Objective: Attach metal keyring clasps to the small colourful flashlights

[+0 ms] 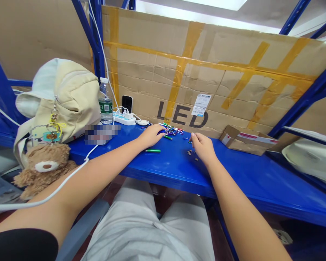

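Note:
A small heap of shiny coloured metal pieces [175,130], with blue, green, red and silver parts, lies on the blue tabletop [168,163]. My left hand [151,135] reaches into its left side with bent fingers drawn together, and something blue shows at the fingertips. Below that hand lies a single green tube [153,151]. To the right of the heap, my right hand [202,145] is closed with thumb and finger pinched; whatever it holds is hidden. Several small brownish pieces [189,152] lie just left of and under it. A small blue piece [185,138] sits between the hands.
An open cardboard box [247,140] stands at the right. At the left are a cream bag [78,90], a teddy bear [47,165], a water bottle [106,103], a power strip [122,118] and a phone [127,103]. A white cable [67,179] crosses my left arm. Taped cardboard [152,79] closes the back.

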Available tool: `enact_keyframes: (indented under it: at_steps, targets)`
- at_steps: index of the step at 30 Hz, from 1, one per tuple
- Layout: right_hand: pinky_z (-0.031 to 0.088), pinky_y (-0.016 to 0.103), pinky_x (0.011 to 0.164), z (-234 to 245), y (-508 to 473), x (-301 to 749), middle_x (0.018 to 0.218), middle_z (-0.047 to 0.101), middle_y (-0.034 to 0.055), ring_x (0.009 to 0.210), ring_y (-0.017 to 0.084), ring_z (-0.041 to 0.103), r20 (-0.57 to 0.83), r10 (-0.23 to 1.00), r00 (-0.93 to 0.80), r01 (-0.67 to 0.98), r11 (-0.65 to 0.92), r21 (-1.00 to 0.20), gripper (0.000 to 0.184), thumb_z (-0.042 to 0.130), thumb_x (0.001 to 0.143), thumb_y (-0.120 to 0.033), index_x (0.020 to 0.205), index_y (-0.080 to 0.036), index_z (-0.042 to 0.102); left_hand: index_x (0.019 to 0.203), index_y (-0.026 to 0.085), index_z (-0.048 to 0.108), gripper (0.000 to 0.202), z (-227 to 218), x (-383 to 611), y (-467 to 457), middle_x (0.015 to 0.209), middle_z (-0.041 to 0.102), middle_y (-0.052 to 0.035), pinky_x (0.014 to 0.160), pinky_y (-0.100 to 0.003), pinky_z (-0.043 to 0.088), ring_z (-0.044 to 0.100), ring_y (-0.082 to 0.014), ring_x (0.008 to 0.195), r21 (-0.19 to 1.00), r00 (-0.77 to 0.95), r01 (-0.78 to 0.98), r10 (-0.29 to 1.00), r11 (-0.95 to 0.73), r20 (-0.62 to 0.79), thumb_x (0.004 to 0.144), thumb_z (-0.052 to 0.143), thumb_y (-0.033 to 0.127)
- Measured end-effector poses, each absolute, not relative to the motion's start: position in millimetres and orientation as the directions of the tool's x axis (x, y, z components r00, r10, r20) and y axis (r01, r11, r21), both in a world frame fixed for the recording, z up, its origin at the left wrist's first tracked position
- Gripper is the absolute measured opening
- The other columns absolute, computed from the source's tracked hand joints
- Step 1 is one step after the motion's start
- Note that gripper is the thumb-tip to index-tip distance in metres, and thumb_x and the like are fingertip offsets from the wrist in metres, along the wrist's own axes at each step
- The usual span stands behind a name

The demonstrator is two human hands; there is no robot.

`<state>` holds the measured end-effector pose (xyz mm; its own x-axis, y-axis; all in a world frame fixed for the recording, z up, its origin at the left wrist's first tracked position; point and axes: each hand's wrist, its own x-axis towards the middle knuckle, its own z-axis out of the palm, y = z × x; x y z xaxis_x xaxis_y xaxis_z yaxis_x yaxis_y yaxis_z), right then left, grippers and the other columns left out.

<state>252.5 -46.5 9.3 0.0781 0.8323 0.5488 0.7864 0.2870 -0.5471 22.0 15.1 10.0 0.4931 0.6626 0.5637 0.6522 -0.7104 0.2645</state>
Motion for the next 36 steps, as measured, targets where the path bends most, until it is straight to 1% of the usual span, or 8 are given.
enact_keyframes:
  at_steps: [3,8,15,21,26,30,35,36]
  targets:
    - [0.038,0.028,0.063,9.8,-46.7,252.8,0.055,0.052,0.0001,0.064,0.018,0.054,0.539,0.834,0.119,0.779,0.258,-0.572,0.036,0.038,0.088,-0.043,0.067,-0.021,0.057,0.115,0.014,0.063,0.033,5.6,19.8,20.9,0.117,0.064,-0.0115,0.099,-0.037,0.041,0.057,-0.024,0.109,0.247,0.529,0.682,0.698,-0.688,0.483,0.089,0.048,0.027]
    - [0.037,0.028,0.063,10.4,-46.8,255.3,0.058,0.054,0.0007,0.064,0.017,0.053,0.552,0.813,0.184,0.765,0.233,-0.6,0.036,0.038,0.089,-0.042,0.067,-0.02,0.056,0.107,0.018,0.068,0.03,-2.7,15.7,30.5,0.116,0.066,-0.0084,0.094,-0.033,0.043,0.059,-0.0237,0.106,0.173,0.661,0.695,0.715,-0.698,0.229,0.086,0.049,0.027]
    - [0.036,0.028,0.062,10.5,-43.8,260.9,0.058,0.056,0.0008,0.062,0.016,0.052,0.564,0.779,0.272,0.766,0.179,-0.617,0.036,0.038,0.089,-0.041,0.067,-0.019,0.057,0.11,0.02,0.068,0.033,-1.5,15.2,29.3,0.118,0.066,-0.0064,0.092,-0.029,0.042,0.058,-0.0219,0.107,0.133,0.663,0.712,0.722,-0.69,0.199,0.086,0.048,0.029]
    - [0.034,0.027,0.062,8.6,-37.9,267.6,0.066,0.061,0.0029,0.067,0.017,0.054,0.545,0.781,0.305,0.813,0.085,-0.577,0.032,0.04,0.088,-0.037,0.068,-0.019,0.058,0.11,0.02,0.068,0.032,1.1,15.7,26.1,0.119,0.065,-0.0052,0.093,-0.028,0.042,0.059,-0.021,0.107,0.148,0.652,0.719,0.733,-0.679,0.195,0.085,0.049,0.026]
    - [0.034,0.027,0.062,4.0,-35.1,270.6,0.071,0.065,0.0059,0.071,0.018,0.056,0.524,0.808,0.269,0.878,0.018,-0.478,0.03,0.041,0.087,-0.036,0.068,-0.019,0.057,0.107,0.02,0.068,0.03,0.4,16.0,25.8,0.118,0.066,-0.0044,0.093,-0.029,0.043,0.059,-0.0213,0.107,0.171,0.648,0.715,0.734,-0.678,0.201,0.084,0.049,0.024]
    - [0.038,0.028,0.067,3.0,-19.1,275.3,0.089,0.07,0.0102,0.085,0.022,0.061,0.454,0.862,0.227,0.929,-0.053,-0.365,0.028,0.041,0.087,-0.033,0.084,-0.018,0.064,0.105,0.02,0.068,0.028,-0.8,15.9,27.1,0.115,0.067,-0.005,0.092,-0.029,0.043,0.06,-0.0219,0.106,0.185,0.643,0.712,0.734,-0.678,0.218,0.084,0.05,0.026]
    - [0.042,0.031,0.082,6.9,24.8,277.7,0.117,0.066,0.0143,0.107,0.026,0.06,0.253,0.967,0.04,0.998,-0.025,-0.06,0.037,0.04,0.086,-0.02,0.113,-0.014,0.065,0.104,0.021,0.068,0.028,-3.5,16.7,30.0,0.113,0.068,-0.005,0.091,-0.029,0.044,0.061,-0.022,0.104,0.184,0.637,0.709,0.73,-0.681,0.245,0.082,0.052,0.024]
    - [0.042,0.031,0.084,6.6,33.1,276.6,0.12,0.064,0.0141,0.109,0.026,0.059,0.232,0.973,0.011,0.999,-0.001,-0.04,0.038,0.042,0.086,-0.018,0.116,-0.015,0.064,0.104,0.021,0.068,0.028,-4.2,16.8,30.6,0.112,0.068,-0.0051,0.091,-0.029,0.044,0.061,-0.022,0.104,0.181,0.637,0.709,0.729,-0.682,0.252,0.082,0.052,0.024]
